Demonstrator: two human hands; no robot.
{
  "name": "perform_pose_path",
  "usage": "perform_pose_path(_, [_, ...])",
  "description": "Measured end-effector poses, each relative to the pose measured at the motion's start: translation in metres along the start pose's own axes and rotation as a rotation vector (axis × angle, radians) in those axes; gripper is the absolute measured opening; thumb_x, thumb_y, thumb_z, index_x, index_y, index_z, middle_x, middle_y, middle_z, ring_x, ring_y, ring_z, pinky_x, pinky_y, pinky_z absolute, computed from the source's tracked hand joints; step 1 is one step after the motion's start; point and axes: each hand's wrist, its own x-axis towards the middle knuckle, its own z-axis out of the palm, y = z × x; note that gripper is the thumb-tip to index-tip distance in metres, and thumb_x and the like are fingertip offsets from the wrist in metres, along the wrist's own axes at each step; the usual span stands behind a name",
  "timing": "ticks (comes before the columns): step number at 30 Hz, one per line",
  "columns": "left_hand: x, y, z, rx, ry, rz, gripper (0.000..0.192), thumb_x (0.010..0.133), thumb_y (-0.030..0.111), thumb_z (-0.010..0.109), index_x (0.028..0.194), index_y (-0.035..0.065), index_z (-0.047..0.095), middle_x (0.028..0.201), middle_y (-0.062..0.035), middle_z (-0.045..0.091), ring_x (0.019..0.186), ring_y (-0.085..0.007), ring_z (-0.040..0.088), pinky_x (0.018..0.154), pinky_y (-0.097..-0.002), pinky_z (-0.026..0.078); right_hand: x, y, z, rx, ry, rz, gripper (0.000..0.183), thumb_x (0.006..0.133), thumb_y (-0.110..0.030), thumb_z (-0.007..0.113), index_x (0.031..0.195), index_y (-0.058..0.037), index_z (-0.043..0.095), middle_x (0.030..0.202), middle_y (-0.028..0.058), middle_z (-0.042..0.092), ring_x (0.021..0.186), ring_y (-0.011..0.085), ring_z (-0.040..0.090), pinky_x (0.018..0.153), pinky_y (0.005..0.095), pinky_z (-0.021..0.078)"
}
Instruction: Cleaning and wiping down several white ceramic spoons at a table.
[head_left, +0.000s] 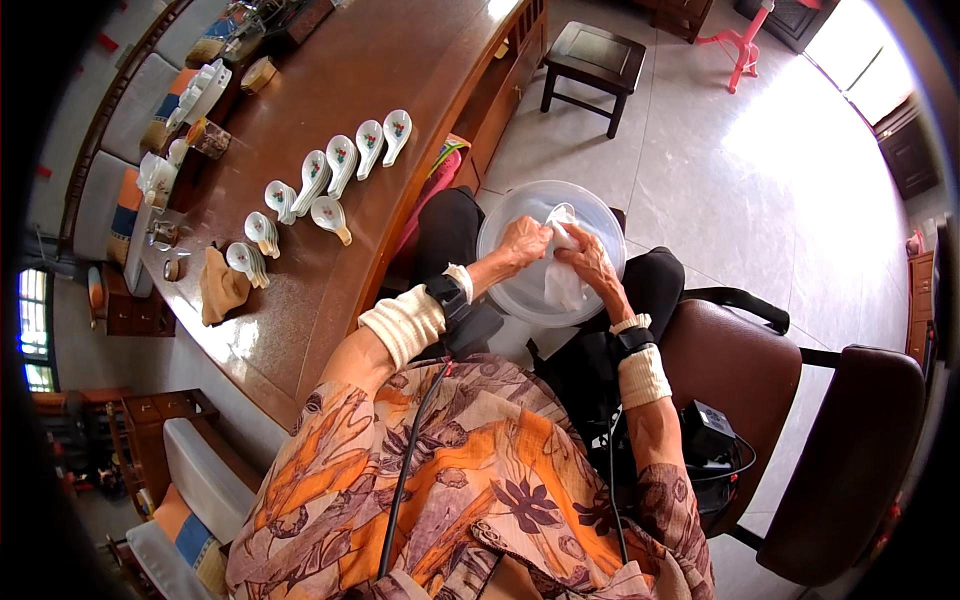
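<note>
Over a translucent plastic basin (517, 296) between my knees, both hands work close together. My left hand (525, 241) grips a white spoon (561, 213), whose bowl points away from me; its handle is mostly hidden by the fingers. A wet white cloth (564, 285) is bunched in my right hand (589, 259), pressed against the spoon and hanging down into the basin. On the wooden table to the left, several stacks of white soup spoons (313, 171) with painted flowers stand in a slanting row. One smaller stack (328, 214) lies nearer the table's edge.
A brown cloth (223, 286) lies on the wooden table (330, 82), near jars and a white tea set (201, 94). A dark wooden stool (596, 56) stands ahead on the tiled floor. At my right is a brown chair (739, 382) with a black device (707, 427) on it.
</note>
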Motion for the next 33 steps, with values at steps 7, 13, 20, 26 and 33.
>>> perform_pose_path(7, [-0.006,0.009,0.002,-0.022,-0.023,-0.046,0.031,0.076,0.028,0.053,0.060,0.0018,0.056,0.050,-0.0057,0.052,0.039,-0.0153,0.046,0.039,-0.0305,0.037,0.000,0.017,0.004,-0.155,0.191,-0.047,0.044,0.069,-0.012,0.058,0.113,-0.0097,0.056,0.093,0.0236,0.062,0.088,0.0390,0.059,0.077,0.0423,0.0465])
perform_pose_path(13, [-0.002,0.003,0.003,-0.059,-0.007,-0.044,0.031,0.076,0.029,0.052,0.060,0.0015,0.055,0.050,-0.0057,0.051,0.037,-0.0151,0.044,0.038,-0.0303,0.036,-0.001,0.006,0.002,-0.135,0.190,-0.027,0.045,0.068,-0.013,0.059,0.113,-0.0099,0.056,0.092,0.0227,0.062,0.088,0.0391,0.059,0.077,0.0421,0.0466])
perform_pose_path(20, [-0.003,0.004,0.002,-0.023,-0.004,-0.024,0.032,0.077,0.029,0.051,0.060,0.0015,0.054,0.051,-0.0057,0.052,0.038,-0.0151,0.044,0.038,-0.0306,0.036,0.000,0.008,0.003,-0.090,0.096,0.030,0.046,0.068,-0.013,0.060,0.114,-0.0087,0.056,0.092,0.0220,0.063,0.087,0.0360,0.061,0.077,0.0401,0.0470])
perform_pose_path(26, [-0.007,0.007,0.001,-0.028,-0.013,-0.013,0.034,0.078,0.029,0.051,0.058,0.0014,0.054,0.050,-0.0063,0.052,0.038,-0.0151,0.045,0.038,-0.0308,0.036,0.001,0.015,0.006,-0.166,0.177,0.009,0.046,0.068,-0.014,0.060,0.115,-0.0106,0.055,0.090,0.0226,0.063,0.087,0.0386,0.060,0.077,0.0421,0.0469])
perform_pose_path(33, [0.000,-0.004,0.004,-0.022,-0.001,-0.025,0.033,0.078,0.029,0.051,0.060,0.0012,0.055,0.049,-0.0061,0.051,0.036,-0.0154,0.044,0.037,-0.0311,0.035,-0.001,0.009,0.003,-0.042,0.061,0.022,0.048,0.068,-0.013,0.060,0.115,-0.0076,0.054,0.095,0.0245,0.061,0.089,0.0396,0.059,0.077,0.0423,0.0464])
